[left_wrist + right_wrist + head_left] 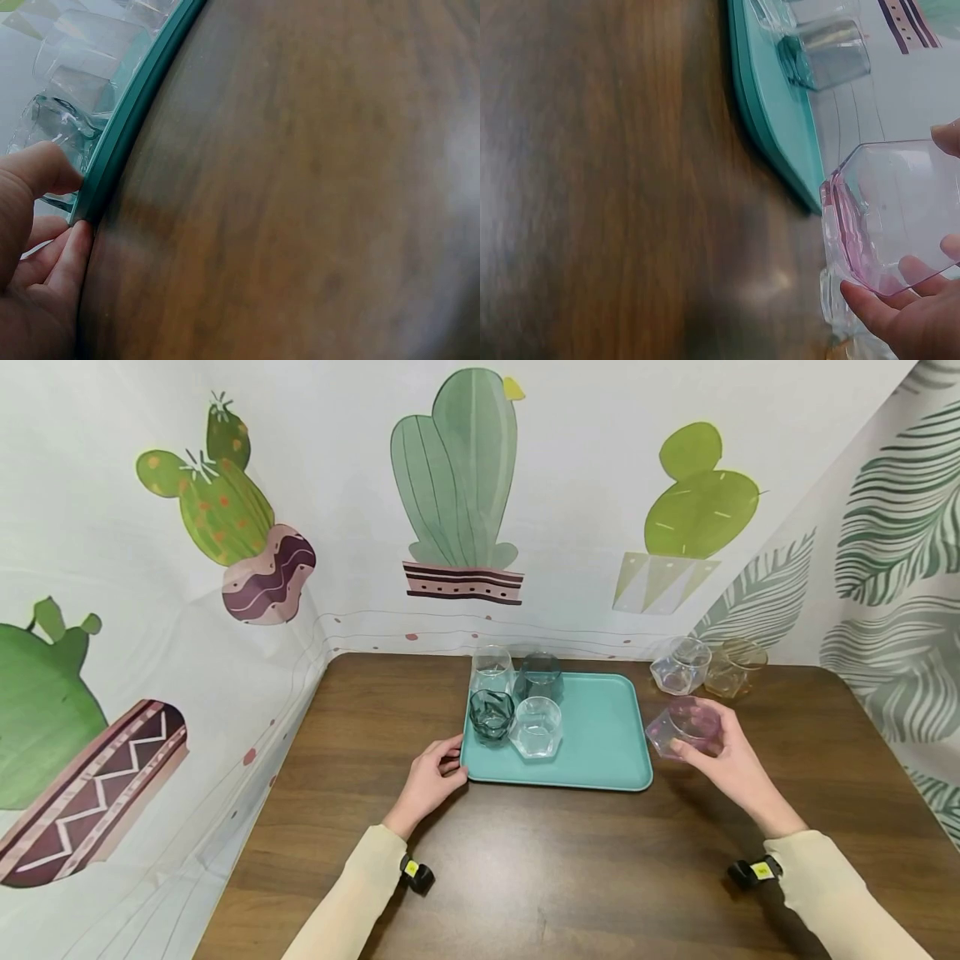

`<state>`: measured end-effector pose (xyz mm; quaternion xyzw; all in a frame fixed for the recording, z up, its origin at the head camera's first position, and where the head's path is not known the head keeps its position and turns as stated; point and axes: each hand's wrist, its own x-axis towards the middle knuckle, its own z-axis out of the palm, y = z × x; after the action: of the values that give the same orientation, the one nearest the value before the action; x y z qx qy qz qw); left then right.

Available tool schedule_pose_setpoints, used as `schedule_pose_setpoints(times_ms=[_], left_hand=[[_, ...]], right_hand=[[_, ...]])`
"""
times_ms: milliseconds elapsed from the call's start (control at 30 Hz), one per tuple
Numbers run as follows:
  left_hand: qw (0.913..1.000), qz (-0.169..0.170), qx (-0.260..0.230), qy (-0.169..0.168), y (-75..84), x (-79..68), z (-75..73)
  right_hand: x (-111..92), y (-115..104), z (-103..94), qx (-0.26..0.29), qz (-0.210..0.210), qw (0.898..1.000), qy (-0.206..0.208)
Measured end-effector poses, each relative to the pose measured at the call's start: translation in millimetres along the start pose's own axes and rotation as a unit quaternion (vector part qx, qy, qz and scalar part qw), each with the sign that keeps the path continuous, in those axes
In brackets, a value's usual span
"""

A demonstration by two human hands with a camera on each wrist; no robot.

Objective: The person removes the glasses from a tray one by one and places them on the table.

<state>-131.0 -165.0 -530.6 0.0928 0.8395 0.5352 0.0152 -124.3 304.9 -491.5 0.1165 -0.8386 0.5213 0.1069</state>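
Observation:
My right hand (729, 760) grips a clear purple-tinted glass (684, 723) just off the tray's right edge. In the right wrist view the purple glass (889, 202) is tilted, with fingers curled round its side. My left hand (429, 781) pinches the left rim of a teal tray (603, 735) near its front corner. Four-sided grouping on the tray's left half: a clear glass (492, 667) and a dark grey glass (542, 675) behind, a dark green-grey glass (491, 718) and a clear faceted glass (537, 728) in front.
Behind my right hand, a clear glass (681, 665) and an amber glass (738, 665) stand on the brown wooden table (570, 868), close to its back edge. A cactus-printed cloth (577, 493) hangs directly behind the table.

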Motion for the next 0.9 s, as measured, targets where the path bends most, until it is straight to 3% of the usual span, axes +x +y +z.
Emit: schedule_pose_setpoints(times_ms=[467,900], left_hand=[[1.0000,0.005,0.001,0.003,-1.5,-0.2,-0.3],[1.0000,0.002,0.001,-0.001,-0.5,-0.1,-0.4]], right_hand=[[-5.1,12.3,-34.3,-0.023,0.023,0.998,0.055],[-8.6,32.4,-68.3,-0.063,0.074,0.991,0.090]])
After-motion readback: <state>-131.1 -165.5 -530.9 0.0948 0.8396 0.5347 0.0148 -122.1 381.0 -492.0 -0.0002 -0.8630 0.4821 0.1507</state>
